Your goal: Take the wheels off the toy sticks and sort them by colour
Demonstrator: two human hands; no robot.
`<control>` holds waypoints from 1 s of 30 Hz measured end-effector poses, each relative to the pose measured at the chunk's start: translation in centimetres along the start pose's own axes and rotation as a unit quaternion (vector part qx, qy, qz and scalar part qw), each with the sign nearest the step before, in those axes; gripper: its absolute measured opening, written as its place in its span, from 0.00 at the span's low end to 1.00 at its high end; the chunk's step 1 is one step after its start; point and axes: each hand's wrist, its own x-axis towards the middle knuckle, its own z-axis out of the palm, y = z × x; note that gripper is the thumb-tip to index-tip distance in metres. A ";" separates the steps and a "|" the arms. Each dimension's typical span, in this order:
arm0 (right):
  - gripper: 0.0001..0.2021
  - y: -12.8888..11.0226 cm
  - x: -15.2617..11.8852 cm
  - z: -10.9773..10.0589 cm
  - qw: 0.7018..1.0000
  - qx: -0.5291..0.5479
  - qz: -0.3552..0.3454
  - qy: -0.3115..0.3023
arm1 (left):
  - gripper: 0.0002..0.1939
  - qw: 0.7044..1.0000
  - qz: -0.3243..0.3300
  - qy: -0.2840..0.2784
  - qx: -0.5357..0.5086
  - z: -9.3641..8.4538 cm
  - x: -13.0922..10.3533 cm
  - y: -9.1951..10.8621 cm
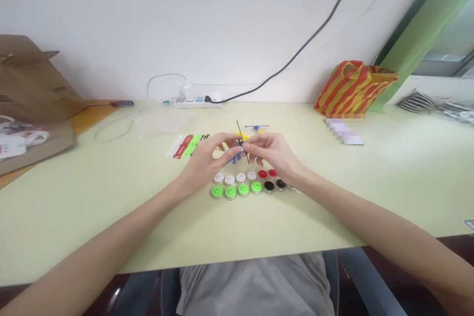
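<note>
Both hands meet over the middle of the table around a thin black propeller-like piece [239,129], held at a steep slant. My left hand [207,157] pinches near its middle from the left, thumb and fingertips closed. From the right, my right hand [276,154] also pinches the middle, so the centre is mostly hidden. Blue parts [237,158] lie below the fingers, partly covered. Just behind is a blue propeller piece [256,127] with yellow parts near it. Closer to me are rows of round capped pieces: white [241,177], green [243,189], red [262,174] and black [268,186].
White, red, green and black strips [188,145] lie left of the hands. A power strip [198,103] sits by the wall, with a clear plastic bag [163,121] and screwdriver [123,103] leftward. A cardboard box [33,79] stands far left, a striped bag [350,90] back right.
</note>
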 end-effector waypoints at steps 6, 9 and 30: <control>0.23 -0.1 -1.1 0.1 0.998 0.056 0.006 -0.027 | 0.13 0.997 -0.032 -0.031 -0.061 0.2 -0.1 0.1; 0.26 0.1 -1.1 0.3 0.997 0.064 0.017 -0.049 | 0.14 0.992 -0.056 -0.043 -0.106 0.4 0.0 -0.5; 0.08 1.0 -0.7 0.3 0.981 -0.124 -0.151 -0.015 | 0.16 0.979 -0.094 -0.042 -0.175 0.2 0.1 -0.4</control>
